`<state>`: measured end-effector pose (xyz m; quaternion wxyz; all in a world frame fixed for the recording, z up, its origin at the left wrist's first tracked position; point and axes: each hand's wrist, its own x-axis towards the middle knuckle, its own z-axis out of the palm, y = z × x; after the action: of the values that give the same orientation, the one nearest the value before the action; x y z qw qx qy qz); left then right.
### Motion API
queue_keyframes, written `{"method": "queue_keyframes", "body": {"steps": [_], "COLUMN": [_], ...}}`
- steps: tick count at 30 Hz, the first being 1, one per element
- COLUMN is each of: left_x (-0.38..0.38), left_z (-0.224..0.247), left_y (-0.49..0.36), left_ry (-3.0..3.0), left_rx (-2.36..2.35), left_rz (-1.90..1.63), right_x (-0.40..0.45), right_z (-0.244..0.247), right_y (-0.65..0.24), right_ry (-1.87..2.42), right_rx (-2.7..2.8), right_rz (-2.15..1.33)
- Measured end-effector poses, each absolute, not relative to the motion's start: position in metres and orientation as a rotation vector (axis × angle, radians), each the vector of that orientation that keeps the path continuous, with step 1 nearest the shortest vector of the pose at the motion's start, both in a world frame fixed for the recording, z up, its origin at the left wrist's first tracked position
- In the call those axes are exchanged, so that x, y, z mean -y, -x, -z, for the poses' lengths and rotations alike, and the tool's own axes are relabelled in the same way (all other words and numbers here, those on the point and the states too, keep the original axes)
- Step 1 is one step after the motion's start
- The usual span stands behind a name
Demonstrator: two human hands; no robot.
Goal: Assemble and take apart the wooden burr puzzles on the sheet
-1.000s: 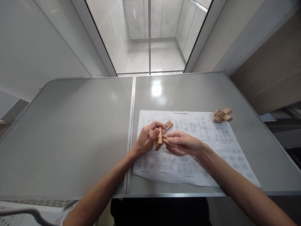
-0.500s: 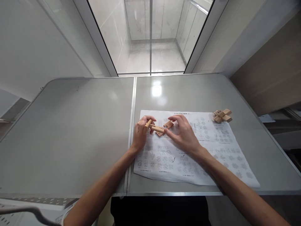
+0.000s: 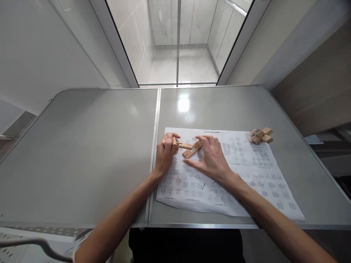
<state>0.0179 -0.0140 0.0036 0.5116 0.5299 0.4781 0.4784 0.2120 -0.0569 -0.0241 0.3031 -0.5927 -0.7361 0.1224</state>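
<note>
Head view showed two bare hands working over the near half of the worktop, right of the metal seam that ran from its far edge to its near edge. The left hand had its fingers closed around a pair of wooden puzzle pieces, one standing by the thumb and the other reaching toward the worktop's right edge. The right hand held thumb and forefinger wide, spanning a flat notched wooden piece that lay slantwise on a printed sheet; whether the fingertips pressed on it could not be told. An assembled wooden burr puzzle sat at the sheet's far right corner, toward the worktop's right edge. Glass panels stood beyond the far edge.
</note>
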Motion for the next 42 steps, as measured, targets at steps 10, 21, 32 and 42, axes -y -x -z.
{"method": "queue_keyframes", "body": {"steps": [10,21,32,42], "left_x": [0.012,0.013,0.019,0.021], "left_z": [0.002,0.005,-0.007,-0.014], "left_y": [-0.018,-0.018,-0.028,-0.031], "left_ry": [-1.321,-1.346,-1.508,-1.537], "left_rx": [-1.236,-1.235,-1.347,-1.313], "left_rz": [-1.184,-1.145,-0.994,-0.939], "right_x": [0.055,0.062,0.075,0.074], "right_z": [0.017,-0.009,-0.012,-0.006], "right_y": [-0.215,-0.221,-0.197,-0.200], "right_ry": [1.575,1.302,0.906,0.917], "right_rx": [1.821,1.647,1.796,1.829], "right_rz": [-0.277,-0.103,0.023,-0.016]}}
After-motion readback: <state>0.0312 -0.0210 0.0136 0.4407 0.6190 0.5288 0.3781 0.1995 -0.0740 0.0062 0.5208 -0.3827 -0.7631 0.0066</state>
